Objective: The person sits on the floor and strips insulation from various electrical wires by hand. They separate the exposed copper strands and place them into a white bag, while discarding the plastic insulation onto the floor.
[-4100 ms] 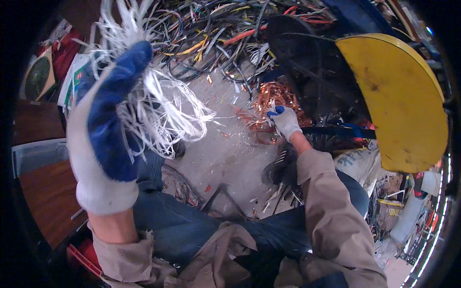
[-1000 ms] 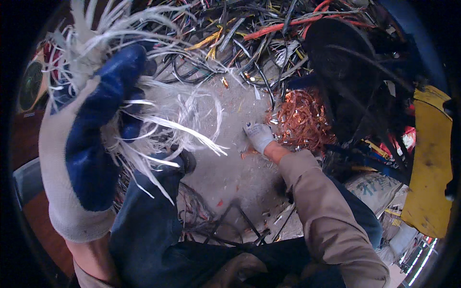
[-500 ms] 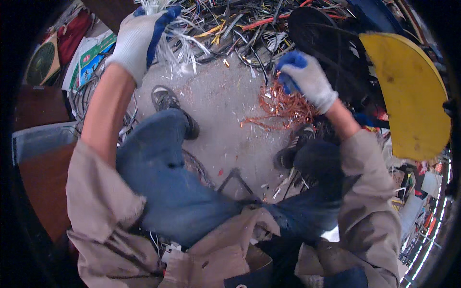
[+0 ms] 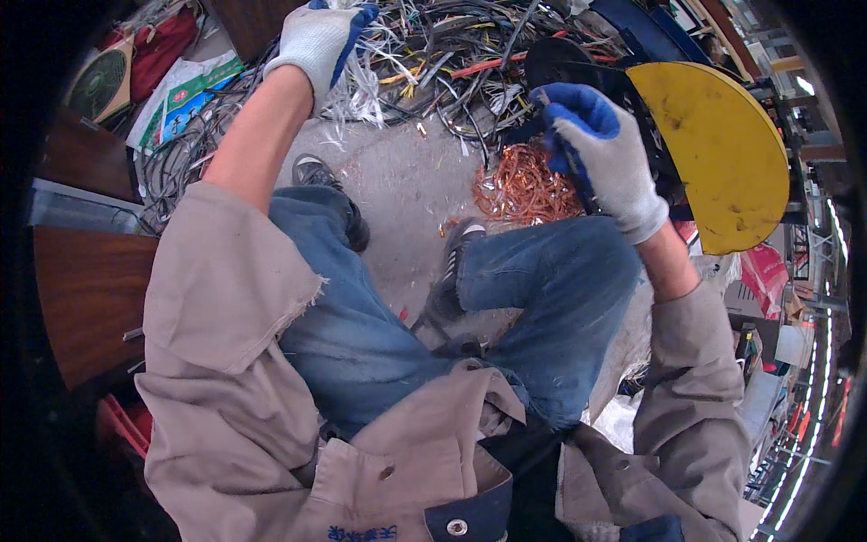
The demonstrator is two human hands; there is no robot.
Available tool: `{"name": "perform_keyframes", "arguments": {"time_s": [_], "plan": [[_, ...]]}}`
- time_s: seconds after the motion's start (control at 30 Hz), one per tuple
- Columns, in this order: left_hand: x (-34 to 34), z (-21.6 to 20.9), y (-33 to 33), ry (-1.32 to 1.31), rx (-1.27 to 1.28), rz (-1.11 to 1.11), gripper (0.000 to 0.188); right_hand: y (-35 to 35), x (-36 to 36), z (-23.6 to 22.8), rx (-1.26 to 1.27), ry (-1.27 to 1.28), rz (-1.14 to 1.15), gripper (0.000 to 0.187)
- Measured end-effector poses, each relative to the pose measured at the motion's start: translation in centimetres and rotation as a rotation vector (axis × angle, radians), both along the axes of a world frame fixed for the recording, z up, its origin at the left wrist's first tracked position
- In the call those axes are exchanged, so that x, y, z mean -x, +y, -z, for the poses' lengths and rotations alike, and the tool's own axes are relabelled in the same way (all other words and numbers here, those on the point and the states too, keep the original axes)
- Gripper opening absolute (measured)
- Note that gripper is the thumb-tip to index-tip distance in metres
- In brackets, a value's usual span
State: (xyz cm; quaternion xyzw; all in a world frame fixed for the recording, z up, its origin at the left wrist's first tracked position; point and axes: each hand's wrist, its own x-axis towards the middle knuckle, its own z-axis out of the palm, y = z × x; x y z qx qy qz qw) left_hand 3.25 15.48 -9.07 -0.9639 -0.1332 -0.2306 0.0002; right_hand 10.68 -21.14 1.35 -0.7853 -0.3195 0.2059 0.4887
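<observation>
L hand [image 4: 316, 45] curled round white strands [image 4: 363, 95], prob. held out so they hang clear of copper wire [image 4: 524, 188] on floor [image 4: 411, 190], just L of part-curled R hand [image 4: 610, 167]; can't tell if latter grips anything.

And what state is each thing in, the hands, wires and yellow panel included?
White strands: loose, dangling
Left hand: gloved, closed on these strands
Right hand: gloved, half-curled; grip unclear
Copper wire: tangled, heaped on the floor
Cables: tangled, piled
Yellow panel: smudged
Left cuff: folded back, frayed
</observation>
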Motion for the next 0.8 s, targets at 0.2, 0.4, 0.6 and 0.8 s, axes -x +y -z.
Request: {"name": "perform_keyframes", "arguments": {"time_s": [0.2,0.4,0.6,0.8], "plan": [[-1.7,-1.6,-4.3,-0.14,0.773,-0.034,0.035,-0.9,0.7,2.7,-0.104,0.068,0.095,0.022],[-0.4,-3.8,-6.7,-0.449,1.264,0.041,0.027,-2.7,-0.8,3.1,-0.183,0.083,0.243,0.022],[0.0,-4.6,-6.9,-0.348,1.094,-0.047,0.028,-4.3,-2.3,2.7,-0.219,0.124,0.333,0.022],[-1.0,-5.1,-7.1,-0.528,1.278,0.005,0.026,-5.1,-3.0,0.2,-0.199,0.04,0.323,0.023]]}}
